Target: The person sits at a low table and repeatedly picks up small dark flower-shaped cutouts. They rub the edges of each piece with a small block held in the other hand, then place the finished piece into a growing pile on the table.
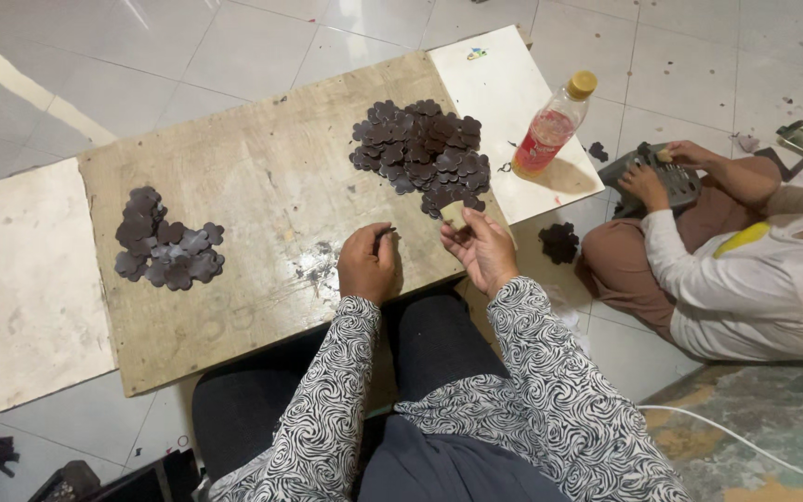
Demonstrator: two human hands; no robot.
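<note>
Two hands work close together: my left hand [369,265] pinches a thin dark tool [385,232], my right hand [479,246] edge-grips one light, floppy flower-shaped leather piece [453,213].

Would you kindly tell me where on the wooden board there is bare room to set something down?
The wooden board is bare across its middle, between the small pile of dark flower-shaped pieces and the large pile. The pale slab at the far left is bare too. It is crowded near the bottle and around the left hand and right hand.
</note>
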